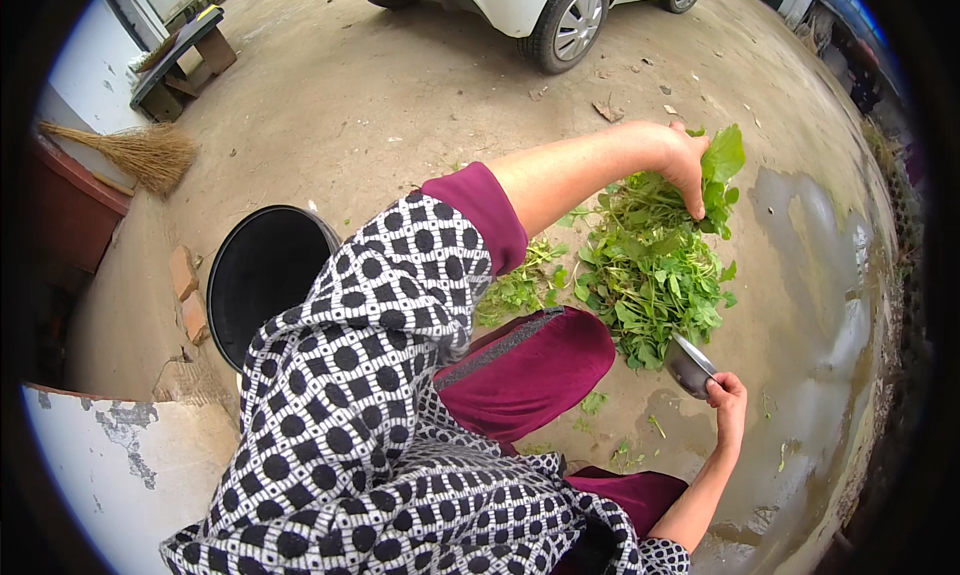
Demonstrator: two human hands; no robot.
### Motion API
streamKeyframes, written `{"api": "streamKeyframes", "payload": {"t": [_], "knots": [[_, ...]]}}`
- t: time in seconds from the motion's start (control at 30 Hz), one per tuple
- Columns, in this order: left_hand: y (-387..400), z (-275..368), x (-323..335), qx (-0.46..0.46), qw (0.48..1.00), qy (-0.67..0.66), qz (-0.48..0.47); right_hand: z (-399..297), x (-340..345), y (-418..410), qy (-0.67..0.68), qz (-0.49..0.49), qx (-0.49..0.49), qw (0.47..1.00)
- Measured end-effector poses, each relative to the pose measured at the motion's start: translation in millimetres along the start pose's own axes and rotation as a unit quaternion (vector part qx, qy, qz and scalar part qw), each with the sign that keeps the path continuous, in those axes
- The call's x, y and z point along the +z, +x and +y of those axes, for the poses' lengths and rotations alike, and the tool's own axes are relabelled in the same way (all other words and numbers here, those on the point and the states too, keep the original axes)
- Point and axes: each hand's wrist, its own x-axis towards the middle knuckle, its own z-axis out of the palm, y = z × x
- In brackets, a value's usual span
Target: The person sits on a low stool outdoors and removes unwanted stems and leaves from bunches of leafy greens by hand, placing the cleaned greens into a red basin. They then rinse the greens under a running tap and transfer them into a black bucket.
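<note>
A heap of leafy greens [652,282] with thin stems lies on the concrete ground by my knee. My left hand [684,168] reaches across to the far end of the heap, its fingers closed around some of the leaves; part of the grip is hidden behind the hand and foliage. Close to the heap's near edge, a small metal bowl [688,366] is tipped on its side. My right hand [726,396] pinches its rim between thumb and fingers, and the bowl's inside is mostly turned out of sight. Looser greens [525,282] are spread left of the heap.
A large black bucket [271,286] stands at left beside broken bricks [187,294]. Further off are a straw broom [150,151], a low bench [180,61] and a white car [510,5]. Wet patches [810,275] darken the concrete at right. A low peeling wall [127,455] is at lower left.
</note>
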Motion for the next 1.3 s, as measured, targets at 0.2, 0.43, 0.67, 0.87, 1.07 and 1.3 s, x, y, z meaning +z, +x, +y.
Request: {"api": "streamKeyframes", "payload": {"t": [0.2, 0.43, 0.67, 0.87, 1.07, 1.3], "knots": [[-37.0, -56.8, 33.0, -0.029, 1.0, -0.002, -0.012, -2.6, -1.4, -6.7, 0.0, 0.003, 0.001, 1.0], [-252.2, -122.8, 91.4, -0.205, 0.911, -0.357, 0.025, -36.3, 42.4, 11.3, 0.104, 0.02, -0.141, 0.984], [-335.5, -78.2, 104.4, -0.225, 0.755, -0.598, 0.144, -175.3, 188.6, -10.8, -0.165, -0.092, -0.487, 0.853], [-379.6, -71.2, 62.6, -0.242, 0.68, -0.613, 0.322, -267.0, 293.4, -63.8, -0.16, -0.177, -0.734, 0.636], [-461.9, -99.6, 45.8, -0.236, 0.532, -0.591, 0.558, -286.1, 369.0, -91.4, -0.079, -0.25, -0.782, 0.565], [-588.5, -167.3, 80.2, -0.416, 0.404, -0.399, 0.71, -218.8, 435.1, -63.6, -0.156, -0.41, -0.239, 0.866]]}}
